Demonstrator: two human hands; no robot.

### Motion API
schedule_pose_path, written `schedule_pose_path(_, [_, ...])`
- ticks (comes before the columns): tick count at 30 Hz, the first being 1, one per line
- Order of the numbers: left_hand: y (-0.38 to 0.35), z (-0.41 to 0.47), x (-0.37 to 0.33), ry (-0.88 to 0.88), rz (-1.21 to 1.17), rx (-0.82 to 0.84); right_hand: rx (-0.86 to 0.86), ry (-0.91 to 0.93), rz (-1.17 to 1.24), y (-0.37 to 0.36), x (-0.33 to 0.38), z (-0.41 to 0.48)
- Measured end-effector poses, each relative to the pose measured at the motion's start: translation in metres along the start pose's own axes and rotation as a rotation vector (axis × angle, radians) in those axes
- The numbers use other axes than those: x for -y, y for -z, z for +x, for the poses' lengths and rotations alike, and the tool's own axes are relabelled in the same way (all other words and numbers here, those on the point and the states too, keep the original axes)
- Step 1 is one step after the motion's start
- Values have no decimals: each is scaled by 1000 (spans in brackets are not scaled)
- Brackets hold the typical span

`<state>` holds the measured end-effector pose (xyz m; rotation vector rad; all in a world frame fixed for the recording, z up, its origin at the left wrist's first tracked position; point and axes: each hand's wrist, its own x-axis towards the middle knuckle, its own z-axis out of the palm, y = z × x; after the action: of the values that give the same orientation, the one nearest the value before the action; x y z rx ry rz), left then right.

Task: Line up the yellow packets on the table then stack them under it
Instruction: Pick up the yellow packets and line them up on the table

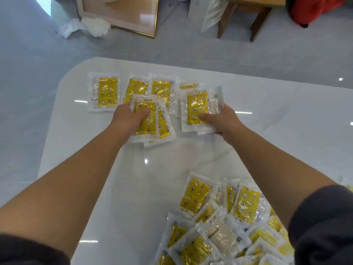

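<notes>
Both hands are out over the far half of the white counter, each holding a few yellow packets fanned loosely together. The left hand pinches the left bunch, thumb laid across the face of the top packet and fingers curled underneath. The right hand grips the right bunch the same way, thumb pressed on the lower part of the yellow panel, its fingers mostly hidden below. Just beyond them a row of packets lies flat along the far edge. The leftmost sits square, the next ones tilt and overlap a little, and the last is partly hidden behind the right bunch. A big loose heap waits at the near right corner, so I'd say the lining-up is only begun and nothing is ready to go under the counter yet. To do this step well, I'd deal one packet at a time off the top, setting it beside the last one and not on it. The long edges should run parallel, and the crooked ones want squaring up. These slick wrappers look likely to slide over one another, so a firm pinch on the rest of each bunch seems wise.
</notes>
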<state>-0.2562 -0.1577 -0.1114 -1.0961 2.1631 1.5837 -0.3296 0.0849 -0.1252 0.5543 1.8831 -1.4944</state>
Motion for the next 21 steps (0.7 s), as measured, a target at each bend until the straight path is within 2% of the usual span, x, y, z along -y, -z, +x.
schedule_pose_path(4, [-4,32,-14,6,74,11,-139,17,-56,5,12,25])
schedule_pose_path(8, [-16,51,-34,-34,127,33,-103,20,-79,6,21,38])
schedule_pose_path(10, [-21,63,-43,-73,154,14,-155,15,-90,8,23,45])
schedule_pose_path(14, [-20,84,-45,-39,405,-134,-377,23,-237,26,17,53])
schedule_pose_path(17, [-17,87,-36,84,487,-212,-411,24,-391,39,12,55])
schedule_pose_path(19, [-13,77,-30,145,524,-333,-456,32,-539,42,11,51])
schedule_pose_path(21, [-13,60,-25,60,604,-420,-509,64,-691,42,6,36])
